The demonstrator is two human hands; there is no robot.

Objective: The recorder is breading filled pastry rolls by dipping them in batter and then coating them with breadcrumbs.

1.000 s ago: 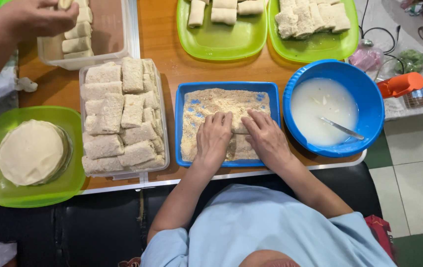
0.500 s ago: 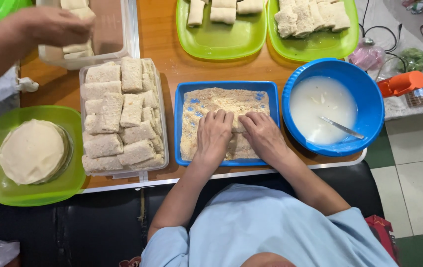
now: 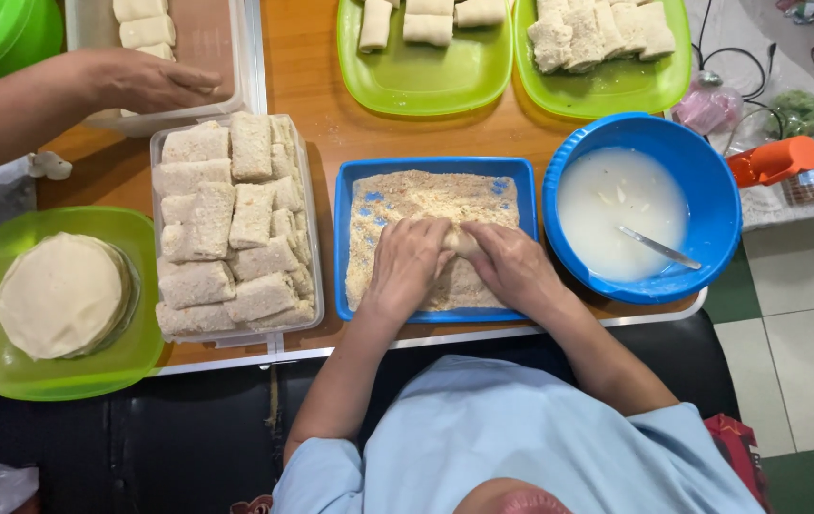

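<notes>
Both my hands rest in a blue rectangular tray (image 3: 517, 171) filled with breadcrumbs. My left hand (image 3: 407, 265) and my right hand (image 3: 511, 268) press together on a pale roll (image 3: 462, 242) lying in the crumbs, only a small part of it showing between the fingers. To the right stands a blue round bowl (image 3: 711, 181) of white batter with a metal spoon (image 3: 659, 247) in it. A clear container (image 3: 304, 200) of several breaded rolls sits to the left of the tray.
Another person's hand (image 3: 145, 81) reaches into a clear tray (image 3: 245, 57) at top left. A green tray (image 3: 7, 376) holds stacked round wrappers. Two green trays (image 3: 426, 90) of rolls line the far edge. An orange-handled tool (image 3: 773, 160) lies at right.
My hands have shifted slightly closer together over the roll in the crumbs. The other person's hand has moved right, over the clear tray.
</notes>
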